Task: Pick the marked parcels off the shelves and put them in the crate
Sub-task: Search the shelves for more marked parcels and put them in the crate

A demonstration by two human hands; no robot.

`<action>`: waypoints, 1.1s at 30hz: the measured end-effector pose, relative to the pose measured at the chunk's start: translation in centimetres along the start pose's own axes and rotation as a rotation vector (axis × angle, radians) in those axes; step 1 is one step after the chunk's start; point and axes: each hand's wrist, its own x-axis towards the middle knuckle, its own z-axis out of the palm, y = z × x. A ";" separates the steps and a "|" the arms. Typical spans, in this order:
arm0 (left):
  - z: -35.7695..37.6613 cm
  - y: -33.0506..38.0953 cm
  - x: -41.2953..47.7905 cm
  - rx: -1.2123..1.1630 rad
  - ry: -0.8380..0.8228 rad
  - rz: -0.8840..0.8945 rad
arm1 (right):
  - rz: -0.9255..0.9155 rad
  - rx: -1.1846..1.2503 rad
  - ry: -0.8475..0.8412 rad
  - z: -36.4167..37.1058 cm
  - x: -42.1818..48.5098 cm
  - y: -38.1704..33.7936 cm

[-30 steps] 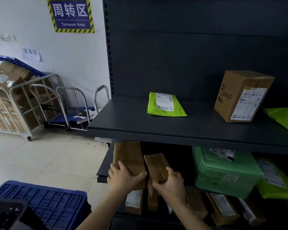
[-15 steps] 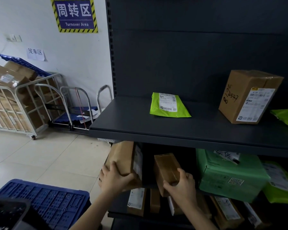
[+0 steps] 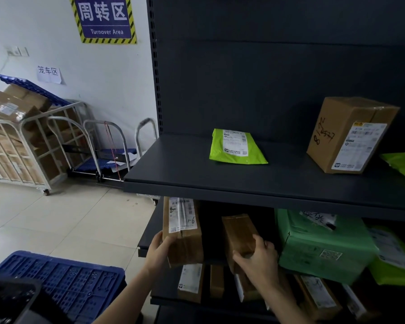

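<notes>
Left hand (image 3: 160, 252): thumb and fingers clasp labelled box (image 3: 182, 239). Right hand (image 3: 258, 261): grips plain box (image 3: 237, 235). Boxes apart, beneath upper shelf (image 3: 197, 181).

One view only: head cam, wide-angle, looks fwd + down. Faces dark shelf unit (image 3: 243, 183) from near its left end, close in. Top shelf board runs across mid-frame, lower tiers below it. Forearms enter from bottom edge. Left hand (image 3: 158, 250) grips labelled parcel (image 3: 185, 230), right hand (image 3: 257, 260) grips plain parcel (image 3: 237, 232), both near lens. Frame left: floor (image 3: 68, 225), white wall (image 3: 91, 94), blue crate (image 3: 63, 281) in bottom corner.
</notes>
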 end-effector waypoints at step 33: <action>14.7 -0.4 -5.6 -0.247 -0.224 -0.207 | -0.807 -0.114 -0.005 -6.5 -7.1 4.8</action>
